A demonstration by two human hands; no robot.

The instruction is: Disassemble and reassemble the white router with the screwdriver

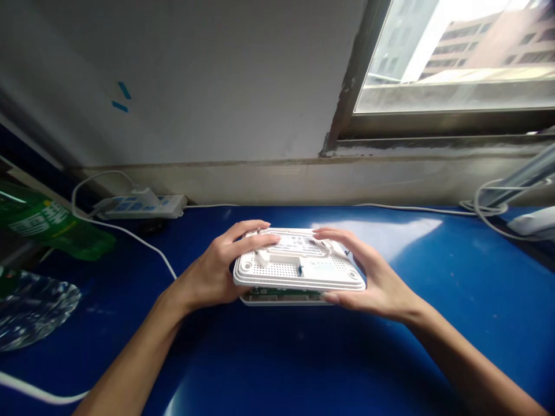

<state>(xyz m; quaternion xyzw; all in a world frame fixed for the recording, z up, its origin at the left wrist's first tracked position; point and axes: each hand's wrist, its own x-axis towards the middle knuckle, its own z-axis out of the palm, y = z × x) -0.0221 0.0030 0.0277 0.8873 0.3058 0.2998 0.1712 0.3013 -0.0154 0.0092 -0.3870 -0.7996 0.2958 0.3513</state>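
A white plastic device case [299, 263], flat with rows of vent holes and a label on top, is held just above the blue table [277, 358] at the centre. Its upper shell sits slightly apart from the lower shell, and a green circuit board edge [281, 292] shows in the gap. My left hand [219, 268] grips the case's left side, fingers laid over the top. My right hand [373, 277] grips the right side, thumb under the front edge and fingers over the top.
A white power strip [143, 206] with a plugged adapter lies at the back left, its white cable [143, 242] trailing across the table. A green plastic bottle [52, 228] and a clear crumpled one [34, 309] lie at left. More white cables [489, 211] sit at back right under the window.
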